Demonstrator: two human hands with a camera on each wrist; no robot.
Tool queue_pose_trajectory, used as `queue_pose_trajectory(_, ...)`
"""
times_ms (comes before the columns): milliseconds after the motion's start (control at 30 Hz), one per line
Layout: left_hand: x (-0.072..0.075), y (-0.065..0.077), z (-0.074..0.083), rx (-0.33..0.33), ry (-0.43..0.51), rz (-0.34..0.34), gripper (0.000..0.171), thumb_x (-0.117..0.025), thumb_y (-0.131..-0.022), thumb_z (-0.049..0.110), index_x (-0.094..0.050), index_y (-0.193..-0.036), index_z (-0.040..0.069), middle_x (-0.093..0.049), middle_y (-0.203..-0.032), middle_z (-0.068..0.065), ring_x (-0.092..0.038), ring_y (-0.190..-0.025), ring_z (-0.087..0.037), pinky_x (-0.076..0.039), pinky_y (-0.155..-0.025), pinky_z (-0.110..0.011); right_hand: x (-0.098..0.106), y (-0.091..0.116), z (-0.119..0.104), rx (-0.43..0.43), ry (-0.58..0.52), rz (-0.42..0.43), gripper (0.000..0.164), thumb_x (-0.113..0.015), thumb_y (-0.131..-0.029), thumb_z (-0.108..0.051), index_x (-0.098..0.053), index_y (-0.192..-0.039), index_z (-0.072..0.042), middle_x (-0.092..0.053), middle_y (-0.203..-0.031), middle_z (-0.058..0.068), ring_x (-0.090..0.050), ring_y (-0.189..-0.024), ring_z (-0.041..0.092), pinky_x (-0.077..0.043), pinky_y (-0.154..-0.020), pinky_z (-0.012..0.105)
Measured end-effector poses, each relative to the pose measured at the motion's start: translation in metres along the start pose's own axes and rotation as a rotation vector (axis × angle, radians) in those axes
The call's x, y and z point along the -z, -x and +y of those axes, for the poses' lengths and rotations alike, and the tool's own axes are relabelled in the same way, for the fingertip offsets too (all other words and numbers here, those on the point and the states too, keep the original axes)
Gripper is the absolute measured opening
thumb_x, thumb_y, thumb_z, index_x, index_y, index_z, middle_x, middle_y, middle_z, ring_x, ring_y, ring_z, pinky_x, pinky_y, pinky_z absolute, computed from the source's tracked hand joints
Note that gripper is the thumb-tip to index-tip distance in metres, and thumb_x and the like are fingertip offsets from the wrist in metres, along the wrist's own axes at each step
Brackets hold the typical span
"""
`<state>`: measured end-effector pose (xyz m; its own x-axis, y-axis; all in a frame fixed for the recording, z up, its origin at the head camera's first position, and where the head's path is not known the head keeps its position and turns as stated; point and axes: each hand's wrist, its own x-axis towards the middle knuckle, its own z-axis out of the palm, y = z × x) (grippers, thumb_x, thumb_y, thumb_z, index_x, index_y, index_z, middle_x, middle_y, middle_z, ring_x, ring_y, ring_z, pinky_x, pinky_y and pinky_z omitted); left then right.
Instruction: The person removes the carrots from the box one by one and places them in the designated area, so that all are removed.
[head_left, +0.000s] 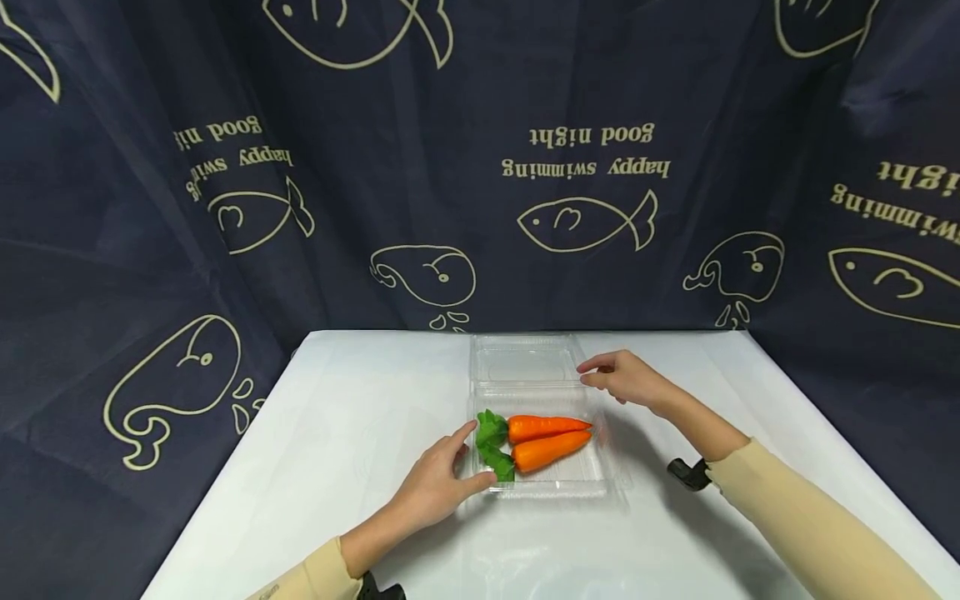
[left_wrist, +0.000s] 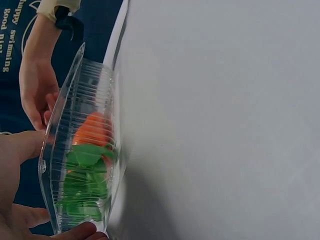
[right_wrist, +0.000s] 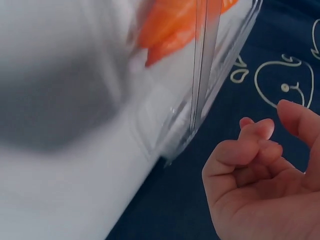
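A clear plastic clamshell box (head_left: 540, 487) lies on the white table, its hinged lid (head_left: 525, 360) folded back to the far side. Inside the base are two orange carrots (head_left: 551, 451) with green leafy tops (head_left: 495, 450), leaves toward the left. My left hand (head_left: 435, 483) rests at the box's near left corner, fingers spread along the side wall and thumb at the front edge. My right hand (head_left: 626, 379) hovers by the right edge of the lid. In the right wrist view its fingers curl loosely, the thumb stands apart, and nothing is between them.
The white table (head_left: 375, 392) reaches back to a dark blue curtain (head_left: 480, 283) printed with fish, whales and upside-down lettering. Dark straps (head_left: 688, 474) sit at the cuffs of the beige sleeves (head_left: 795, 508).
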<state>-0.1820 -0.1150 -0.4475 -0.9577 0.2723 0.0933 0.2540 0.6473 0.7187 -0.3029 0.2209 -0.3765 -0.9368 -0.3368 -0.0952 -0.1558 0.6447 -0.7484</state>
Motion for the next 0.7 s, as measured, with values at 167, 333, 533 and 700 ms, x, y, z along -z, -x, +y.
queue_pose_trajectory(167, 0.002, -0.002, 0.002, -0.002, 0.001, -0.003, 0.084, -0.075, -0.087, 0.047, -0.039, -0.156, 0.014, -0.064, -0.126, -0.016, -0.060, -0.119, -0.031, -0.044, -0.105, -0.055, -0.006, 0.007, -0.005, 0.001, -0.089, -0.058, 0.038, -0.066, -0.097, -0.025, -0.066, -0.129, -0.004, -0.044, -0.070, -0.001, -0.039, -0.053, 0.014, -0.038, -0.055, 0.028)
queue_pose_trajectory(333, 0.002, -0.003, 0.003, 0.003, 0.002, -0.008, 0.085, -0.075, -0.087, 0.048, -0.038, -0.156, 0.015, -0.064, -0.126, -0.016, -0.060, -0.119, -0.031, -0.044, -0.105, -0.055, -0.014, 0.010, -0.006, 0.010, -0.150, -0.100, 0.040, -0.067, -0.096, -0.023, -0.065, -0.129, -0.001, -0.042, -0.066, -0.002, -0.039, -0.055, 0.016, -0.038, -0.057, 0.028)
queue_pose_trajectory(533, 0.002, -0.002, 0.003, -0.001, 0.000, -0.004, 0.086, -0.076, -0.087, 0.048, -0.038, -0.156, 0.013, -0.064, -0.126, -0.017, -0.060, -0.119, -0.032, -0.044, -0.105, -0.056, -0.028, 0.013, -0.009, 0.004, -0.201, -0.147, 0.044, -0.068, -0.095, -0.019, -0.061, -0.132, 0.004, -0.045, -0.067, 0.000, -0.042, -0.058, 0.018, -0.041, -0.060, 0.029)
queue_pose_trajectory(700, 0.001, -0.001, 0.002, -0.002, 0.002, -0.005, 0.087, -0.075, -0.087, 0.049, -0.038, -0.156, 0.011, -0.063, -0.129, -0.019, -0.060, -0.121, -0.033, -0.043, -0.106, -0.056, -0.041, 0.013, -0.010, -0.006, -0.236, -0.186, 0.046, -0.068, -0.094, -0.016, -0.058, -0.133, 0.007, -0.046, -0.068, 0.003, -0.039, -0.061, 0.021, -0.039, -0.063, 0.032)
